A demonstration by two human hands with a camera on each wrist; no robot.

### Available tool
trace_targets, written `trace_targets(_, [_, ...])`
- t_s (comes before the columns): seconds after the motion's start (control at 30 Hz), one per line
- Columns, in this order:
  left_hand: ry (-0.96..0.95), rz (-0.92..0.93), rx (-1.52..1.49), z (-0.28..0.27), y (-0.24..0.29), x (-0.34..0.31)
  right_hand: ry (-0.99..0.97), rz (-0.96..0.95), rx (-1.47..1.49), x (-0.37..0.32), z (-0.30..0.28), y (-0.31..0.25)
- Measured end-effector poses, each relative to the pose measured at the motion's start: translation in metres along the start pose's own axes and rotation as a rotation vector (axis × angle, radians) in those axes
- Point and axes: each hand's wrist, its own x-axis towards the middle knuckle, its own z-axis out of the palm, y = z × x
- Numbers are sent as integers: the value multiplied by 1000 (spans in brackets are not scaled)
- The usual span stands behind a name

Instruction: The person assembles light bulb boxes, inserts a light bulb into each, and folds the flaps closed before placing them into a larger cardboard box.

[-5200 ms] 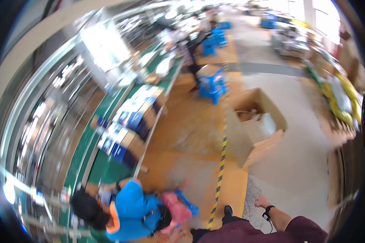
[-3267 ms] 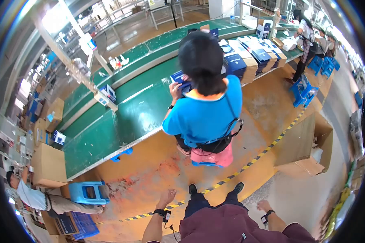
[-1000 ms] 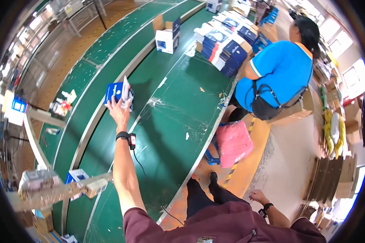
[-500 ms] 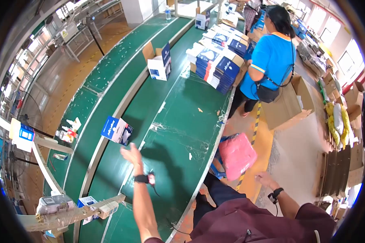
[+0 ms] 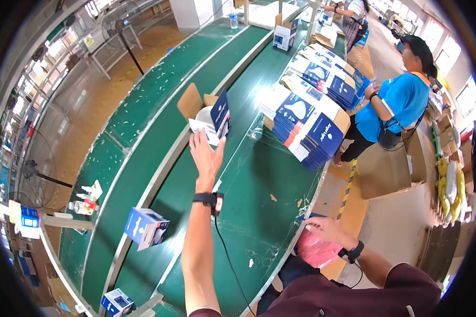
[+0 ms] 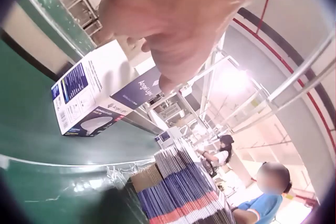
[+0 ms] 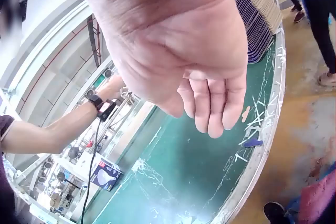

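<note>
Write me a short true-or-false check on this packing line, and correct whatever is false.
1. The left hand is at a box with raised flaps. True.
2. The right hand grips a blue box. False: it holds nothing.
3. A stack of flat cartons lies on the green belt. True.
4. The person in the blue shirt is sitting on the pink bundle. False: they are standing, apart from it.
5. A clear bottle stands upright beyond the flapped box. True.
</note>
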Motion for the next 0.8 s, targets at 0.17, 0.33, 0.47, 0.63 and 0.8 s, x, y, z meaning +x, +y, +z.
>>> trace_targets(0.17, [62, 36, 134, 36, -14, 42, -106, -12, -50, 25, -25, -13])
trace_targets(0.33, [108, 172, 194, 6, 0, 19, -69, -31, 56, 55, -39, -48])
trace_targets(0.47, [19, 253, 232, -67, 68, -57, -110, -42, 300, 85, -43, -76])
trace_targets(0.63, [-301, 163, 171, -101, 146, -176, -300, -173, 618, 80, -20, -135])
trace_targets(0.8, [-500, 72, 47, -93, 189, -261, -108, -168, 253, 56, 21, -118])
